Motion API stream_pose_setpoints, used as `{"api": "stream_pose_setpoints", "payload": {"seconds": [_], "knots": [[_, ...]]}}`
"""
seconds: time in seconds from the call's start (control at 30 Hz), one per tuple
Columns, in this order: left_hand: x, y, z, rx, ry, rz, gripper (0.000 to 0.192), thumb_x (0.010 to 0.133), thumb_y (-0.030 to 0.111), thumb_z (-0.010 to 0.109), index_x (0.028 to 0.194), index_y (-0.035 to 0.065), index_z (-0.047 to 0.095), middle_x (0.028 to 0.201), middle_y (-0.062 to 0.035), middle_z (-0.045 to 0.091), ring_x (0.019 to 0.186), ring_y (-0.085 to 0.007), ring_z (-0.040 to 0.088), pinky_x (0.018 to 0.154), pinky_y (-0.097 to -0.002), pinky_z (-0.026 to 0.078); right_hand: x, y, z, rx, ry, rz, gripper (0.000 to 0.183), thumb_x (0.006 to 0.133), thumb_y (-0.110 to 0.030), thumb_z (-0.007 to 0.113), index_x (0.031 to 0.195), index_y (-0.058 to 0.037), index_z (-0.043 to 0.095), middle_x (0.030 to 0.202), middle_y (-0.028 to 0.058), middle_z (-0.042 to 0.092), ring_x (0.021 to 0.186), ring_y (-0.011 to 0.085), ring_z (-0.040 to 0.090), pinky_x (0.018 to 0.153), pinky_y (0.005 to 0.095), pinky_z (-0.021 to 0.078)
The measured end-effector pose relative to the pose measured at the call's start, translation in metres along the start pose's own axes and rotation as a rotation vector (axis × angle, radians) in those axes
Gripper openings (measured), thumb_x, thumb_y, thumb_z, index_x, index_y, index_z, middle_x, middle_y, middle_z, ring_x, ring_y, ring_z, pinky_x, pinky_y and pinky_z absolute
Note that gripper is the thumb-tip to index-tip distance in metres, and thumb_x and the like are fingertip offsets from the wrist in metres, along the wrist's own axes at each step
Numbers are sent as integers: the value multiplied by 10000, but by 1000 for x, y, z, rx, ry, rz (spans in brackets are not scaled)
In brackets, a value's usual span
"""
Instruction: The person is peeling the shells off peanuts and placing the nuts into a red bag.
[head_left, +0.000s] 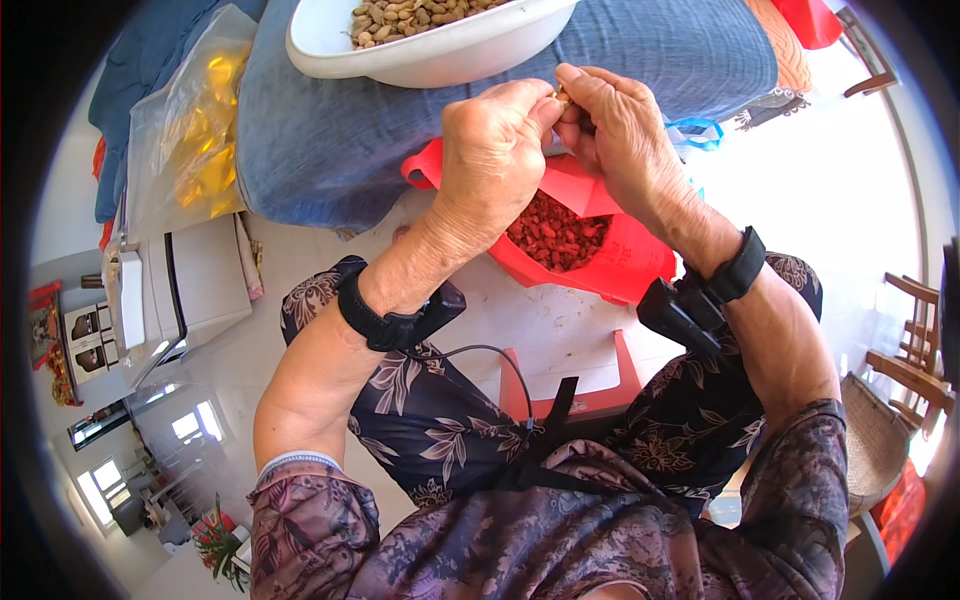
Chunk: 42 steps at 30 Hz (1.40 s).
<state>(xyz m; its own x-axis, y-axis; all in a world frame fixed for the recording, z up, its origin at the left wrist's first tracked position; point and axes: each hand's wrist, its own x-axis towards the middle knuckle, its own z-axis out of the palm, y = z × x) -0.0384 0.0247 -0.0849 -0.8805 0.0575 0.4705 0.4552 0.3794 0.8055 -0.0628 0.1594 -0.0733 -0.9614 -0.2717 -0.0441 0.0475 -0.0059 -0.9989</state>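
Note:
My left hand (499, 146) and my right hand (619, 127) meet at their fingertips, pinching a peanut in its shell (561, 97) between them. Fingers hide most of that peanut. Just beyond them, a white plastic basin (450, 56) holds many unshelled peanuts (405, 19) and rests on a blue cloth-covered surface. Below my hands a red plastic bag (630, 259) stands open on the floor, holding a heap of small pieces (559, 232) that look like shells, tinted red. Each of my wrists wears a black strap with a device.
A clear bag with gold-coloured contents (210, 135) lies left of the blue cloth (322, 150). Between my knees is a red plastic stool (577, 401), with small debris on the floor before it. A woven basket (874, 435) and wooden chair (911, 367) stand at the right.

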Motion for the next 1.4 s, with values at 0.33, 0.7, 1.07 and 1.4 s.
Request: {"api": "stream_pose_setpoints", "payload": {"seconds": [0.33, 0.7, 1.07, 1.4], "knots": [[13, -2, -2, 190, -14, 358, 28, 784, -18, 610, 804, -8, 593, 680, -123, 612, 611, -277, 605, 521, -322, 484, 5, 5, -18, 434, -205, 281, 321, 942, -339, 509, 788, -61, 556, 632, -8, 491, 479, 35, 318, 388, 179, 199], [15, -10, -9, 743, -204, 750, 106, 708, 28, 607, 785, -18, 552, 647, -72, 499, 580, -205, 570, 470, -287, 471, 7, 14, -22, 493, -194, 449, 333, 939, -288, 485, 764, -13, 549, 670, 35, 499, 508, 60, 343, 385, 199, 183], [13, -9, -8, 659, -122, 564, 130, 712, 29, 636, 835, -7, 613, 685, -69, 499, 617, -213, 567, 518, -288, 475, 10, 15, -21, 577, -223, 459, 328, 953, -286, 457, 785, -19, 547, 700, 48, 515, 527, 64, 370, 384, 194, 210], [19, 5, -14, -291, -18, -387, 130, 845, 34, 625, 955, -28, 656, 796, -42, 644, 596, -60, 527, 533, -187, 434, 4, 7, -16, 387, -198, 211, 207, 898, -191, 547, 894, 13, 586, 719, 21, 551, 568, 50, 424, 461, 184, 312]]}}
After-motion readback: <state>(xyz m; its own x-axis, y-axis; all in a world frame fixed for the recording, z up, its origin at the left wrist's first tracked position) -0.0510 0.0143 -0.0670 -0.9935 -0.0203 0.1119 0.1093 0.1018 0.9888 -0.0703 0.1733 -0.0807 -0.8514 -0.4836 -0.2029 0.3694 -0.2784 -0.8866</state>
